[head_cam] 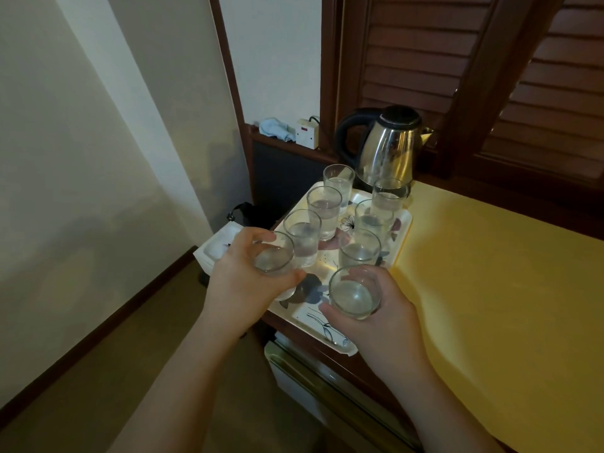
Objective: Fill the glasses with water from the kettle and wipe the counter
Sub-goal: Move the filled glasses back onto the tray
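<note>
Here yellow counter [490, 273], louvred shutters [457, 60] behind (each hand grips glass).

floral tray [403, 223], white wall socket [307, 133], louvred wooden shutters [425, 50]

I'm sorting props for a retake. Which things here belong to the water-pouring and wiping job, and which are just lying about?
Belongs to the job:
kettle
glasses on the floral tray
glass in left hand
glass in right hand
blue cloth, likely for wiping
yellow counter

Just lying about:
white socket box
white bin
</note>
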Action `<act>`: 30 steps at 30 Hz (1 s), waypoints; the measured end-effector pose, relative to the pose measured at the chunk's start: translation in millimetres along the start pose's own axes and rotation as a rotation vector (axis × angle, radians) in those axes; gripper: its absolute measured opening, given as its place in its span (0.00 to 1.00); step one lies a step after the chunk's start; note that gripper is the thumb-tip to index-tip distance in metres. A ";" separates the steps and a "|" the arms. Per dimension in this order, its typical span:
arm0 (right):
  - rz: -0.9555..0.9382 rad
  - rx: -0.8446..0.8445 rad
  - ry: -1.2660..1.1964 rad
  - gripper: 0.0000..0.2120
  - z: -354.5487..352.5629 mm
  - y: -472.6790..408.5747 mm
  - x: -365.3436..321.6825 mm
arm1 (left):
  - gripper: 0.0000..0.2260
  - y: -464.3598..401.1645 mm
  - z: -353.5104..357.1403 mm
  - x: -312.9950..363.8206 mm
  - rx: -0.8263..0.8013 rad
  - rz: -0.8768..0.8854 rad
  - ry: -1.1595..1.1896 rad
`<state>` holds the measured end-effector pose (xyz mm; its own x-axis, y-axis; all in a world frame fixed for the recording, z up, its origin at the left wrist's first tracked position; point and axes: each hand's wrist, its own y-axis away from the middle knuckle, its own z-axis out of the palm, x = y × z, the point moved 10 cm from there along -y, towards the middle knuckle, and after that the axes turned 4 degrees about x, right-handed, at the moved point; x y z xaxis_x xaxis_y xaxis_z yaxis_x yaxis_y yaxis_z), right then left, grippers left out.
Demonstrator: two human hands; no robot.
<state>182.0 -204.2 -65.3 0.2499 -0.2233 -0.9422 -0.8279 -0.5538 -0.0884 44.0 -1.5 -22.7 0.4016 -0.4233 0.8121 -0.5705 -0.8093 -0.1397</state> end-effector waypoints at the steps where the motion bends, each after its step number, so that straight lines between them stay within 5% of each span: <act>1: 0.004 0.003 0.006 0.29 3.6 -0.8 2.5 | 0.29 -3.2 2.5 -5.1 -0.006 -0.003 0.000; 20: 0.034 0.027 0.079 0.31 22.3 -7.5 18.9 | 0.31 -17.5 30.0 -37.2 -0.078 -0.034 0.007; 30: 0.065 0.006 0.037 0.40 22.5 -7.2 19.8 | 0.39 -14.7 32.5 -31.2 -0.130 -0.064 0.049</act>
<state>181.7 -186.5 -90.6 0.2138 -0.2887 -0.9332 -0.8462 -0.5321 -0.0293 63.2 10.4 -64.4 0.4063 -0.3499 0.8441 -0.6344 -0.7728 -0.0150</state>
